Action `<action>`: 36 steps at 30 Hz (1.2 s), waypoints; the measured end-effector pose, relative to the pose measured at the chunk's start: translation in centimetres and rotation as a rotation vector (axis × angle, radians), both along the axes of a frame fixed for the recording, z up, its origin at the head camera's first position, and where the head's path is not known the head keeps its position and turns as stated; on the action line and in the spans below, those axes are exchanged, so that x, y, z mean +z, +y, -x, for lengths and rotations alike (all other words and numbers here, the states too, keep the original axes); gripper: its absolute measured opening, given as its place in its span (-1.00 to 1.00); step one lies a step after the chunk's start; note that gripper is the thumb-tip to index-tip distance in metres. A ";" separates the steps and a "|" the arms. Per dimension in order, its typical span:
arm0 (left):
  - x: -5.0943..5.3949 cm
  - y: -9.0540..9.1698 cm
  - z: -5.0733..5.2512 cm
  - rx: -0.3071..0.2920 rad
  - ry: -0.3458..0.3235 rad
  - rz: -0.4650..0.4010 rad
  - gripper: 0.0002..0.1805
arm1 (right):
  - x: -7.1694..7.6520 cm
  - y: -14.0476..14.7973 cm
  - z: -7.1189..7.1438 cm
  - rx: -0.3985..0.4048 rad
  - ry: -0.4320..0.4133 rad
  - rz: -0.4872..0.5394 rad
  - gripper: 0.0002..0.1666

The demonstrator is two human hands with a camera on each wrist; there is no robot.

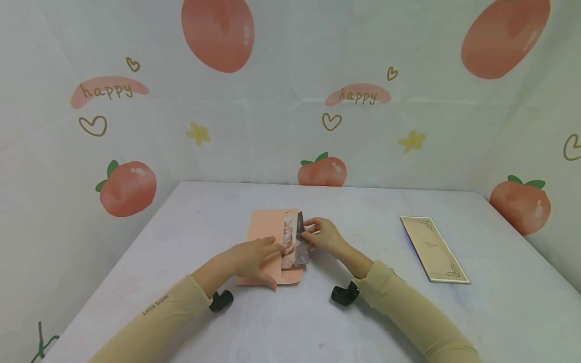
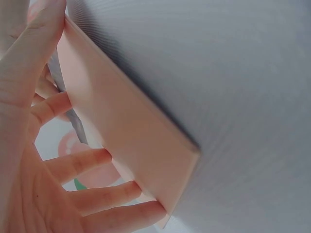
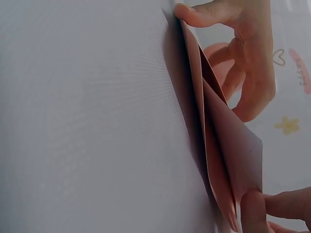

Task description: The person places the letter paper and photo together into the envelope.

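A peach paper envelope (image 1: 263,224) lies on the table in front of me, its opening to the right. Part of a printed picture card (image 1: 288,242), with pinkish and dark grey areas, sticks out of that side. My left hand (image 1: 254,254) rests across the envelope, its fingers spread and fairly straight. In the left wrist view the left fingertips (image 2: 104,154) touch the envelope's face and the thumb lies at its near edge. My right hand (image 1: 326,235) pinches the card's outer edge between thumb and finger. The part of the card inside the envelope is hidden.
A long beige card (image 1: 434,249) with a pale border and corner ornaments lies at the right of the white table (image 1: 363,322). Behind the table hangs a white cloth (image 1: 272,126) printed with peaches. Some green cord (image 1: 43,345) shows at the lower left.
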State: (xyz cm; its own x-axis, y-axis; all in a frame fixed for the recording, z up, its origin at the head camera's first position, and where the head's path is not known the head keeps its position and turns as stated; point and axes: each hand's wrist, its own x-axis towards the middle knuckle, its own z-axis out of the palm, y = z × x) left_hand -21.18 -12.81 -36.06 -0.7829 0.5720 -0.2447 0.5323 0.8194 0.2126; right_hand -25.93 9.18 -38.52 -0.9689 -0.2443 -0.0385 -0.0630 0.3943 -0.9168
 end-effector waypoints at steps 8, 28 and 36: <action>0.1 0.0 -0.2 0.007 -0.003 0.006 -0.03 | -0.1 -0.6 -0.1 -0.004 0.014 0.000 -0.57; -0.1 -0.1 0.1 -0.083 0.053 -0.036 -0.14 | -0.1 -1.1 -0.1 0.011 -0.012 -0.024 -0.50; -0.3 -0.1 0.2 -0.089 0.059 -0.033 -0.13 | -0.3 -1.3 -0.1 0.033 -0.024 -0.028 -0.49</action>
